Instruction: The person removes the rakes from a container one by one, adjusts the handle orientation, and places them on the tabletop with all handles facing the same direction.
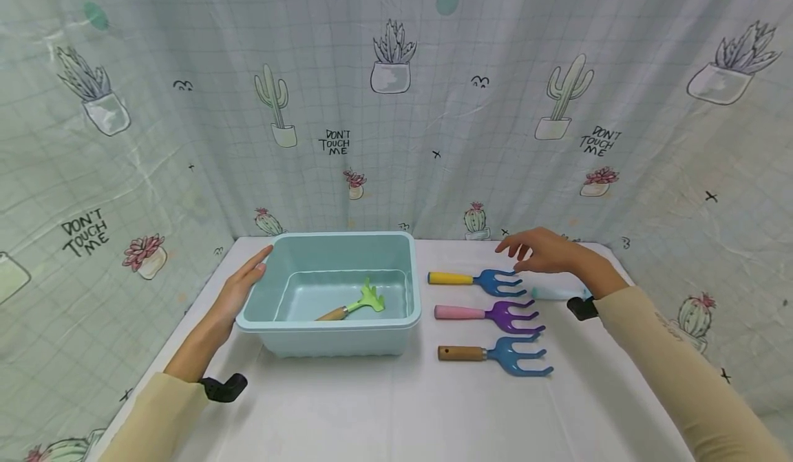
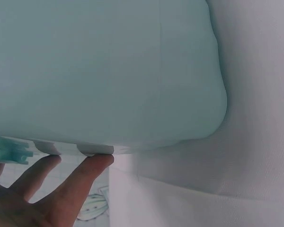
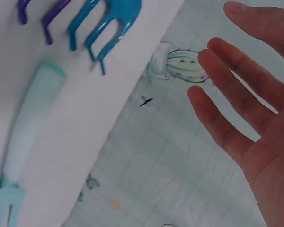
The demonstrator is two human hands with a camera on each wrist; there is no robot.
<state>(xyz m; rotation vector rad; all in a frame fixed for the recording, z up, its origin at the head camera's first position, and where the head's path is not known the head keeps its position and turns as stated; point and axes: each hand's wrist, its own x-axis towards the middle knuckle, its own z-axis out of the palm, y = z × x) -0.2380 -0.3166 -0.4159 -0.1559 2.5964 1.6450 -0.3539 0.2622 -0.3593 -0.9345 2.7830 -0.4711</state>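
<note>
My left hand [image 1: 237, 292] touches the left side of a pale blue plastic bin [image 1: 334, 341], fingers stretched along its rim. In the left wrist view the fingertips meet the bin's wall. Inside the bin lies a green hand rake [image 1: 368, 298] with a wooden handle. Over the far right of the table hovers my right hand [image 1: 537, 250], fingers loosely bent and holding nothing. It is nearest a blue garden fork [image 1: 494, 281] with a yellow handle. A pale turquoise fork [image 3: 35, 123] lies beside it, partly hidden behind the right arm in the head view.
Below these, a purple garden fork [image 1: 509, 317] with a pink handle and a blue garden fork [image 1: 514, 357] with a wooden handle lie in a column, tines rightward. A white table [image 1: 384, 407] carries everything. A cactus-print curtain [image 1: 347, 104] hangs behind and at both sides.
</note>
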